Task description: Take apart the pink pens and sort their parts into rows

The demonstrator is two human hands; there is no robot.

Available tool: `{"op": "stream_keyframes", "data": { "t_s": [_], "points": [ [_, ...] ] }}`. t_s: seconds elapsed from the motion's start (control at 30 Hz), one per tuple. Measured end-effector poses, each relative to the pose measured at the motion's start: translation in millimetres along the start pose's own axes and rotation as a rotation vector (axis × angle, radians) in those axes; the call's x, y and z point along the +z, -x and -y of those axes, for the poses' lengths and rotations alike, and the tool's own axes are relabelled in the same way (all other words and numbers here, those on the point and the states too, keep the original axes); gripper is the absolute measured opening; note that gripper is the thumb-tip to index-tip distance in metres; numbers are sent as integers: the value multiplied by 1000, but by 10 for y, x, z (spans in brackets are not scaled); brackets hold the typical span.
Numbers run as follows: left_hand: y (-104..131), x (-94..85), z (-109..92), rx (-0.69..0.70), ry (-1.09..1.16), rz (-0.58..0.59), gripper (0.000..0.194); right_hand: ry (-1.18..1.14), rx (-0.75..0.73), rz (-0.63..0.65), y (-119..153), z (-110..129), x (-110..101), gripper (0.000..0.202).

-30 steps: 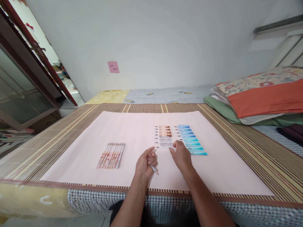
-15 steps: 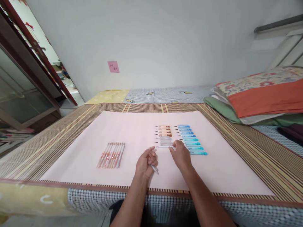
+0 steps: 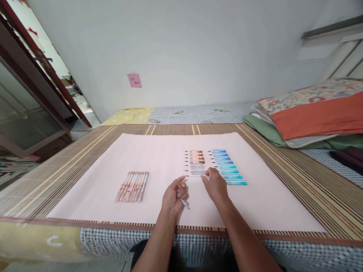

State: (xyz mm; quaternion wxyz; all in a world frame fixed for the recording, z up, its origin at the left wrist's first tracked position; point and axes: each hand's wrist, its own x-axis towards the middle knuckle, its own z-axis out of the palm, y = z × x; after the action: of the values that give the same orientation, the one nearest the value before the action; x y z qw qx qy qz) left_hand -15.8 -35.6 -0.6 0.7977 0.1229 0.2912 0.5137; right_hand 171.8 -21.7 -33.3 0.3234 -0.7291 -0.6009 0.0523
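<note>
My left hand (image 3: 175,194) is partly closed around a pale grey pencil (image 3: 185,203) whose end sticks out below the curled fingers. Its index finger reaches to the dark tip of a white pencil (image 3: 194,175) lying level on the paper. At that pencil's other end, my right hand (image 3: 214,184) pinches it between thumb and fingers. Just above lies a column of pencils, grey ones (image 3: 197,167) nearest and brown-and-orange ones (image 3: 195,156) farther off. Beside my right hand runs a second column of blue and turquoise pencils (image 3: 234,172), all with dark tips to the left.
A bundle of pink-and-white patterned pencils (image 3: 132,187) lies at left on the pale pink paper (image 3: 93,196). Under the paper is a striped mat (image 3: 70,158). Folded bedding (image 3: 317,113) is stacked at right. A pink note (image 3: 134,80) sticks to the wall behind.
Both hands keep almost the same pose at the white pencil. The whole view has shifted very slightly; no pencil has visibly changed place on the paper.
</note>
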Motion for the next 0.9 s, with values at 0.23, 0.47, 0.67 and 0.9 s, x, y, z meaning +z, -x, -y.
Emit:
{"op": "stream_keyframes", "data": {
  "t_s": [0.23, 0.47, 0.67, 0.9],
  "points": [
    [-14, -16, -6, 19, 55, -9, 21, -67, 8, -27, 7, 53, -75, 14],
    [-6, 41, -37, 126, 134, -61, 56, -659, -51, 338, 78, 325, -256, 18],
    [-4, 63, -62, 225, 137, -110, 62, -1069, -3, 737, 247, 569, -156, 28],
    [39, 85, -72, 240, 134, -94, 71, -1047, -32, 746, 254, 581, -179, 32]
  ]
}}
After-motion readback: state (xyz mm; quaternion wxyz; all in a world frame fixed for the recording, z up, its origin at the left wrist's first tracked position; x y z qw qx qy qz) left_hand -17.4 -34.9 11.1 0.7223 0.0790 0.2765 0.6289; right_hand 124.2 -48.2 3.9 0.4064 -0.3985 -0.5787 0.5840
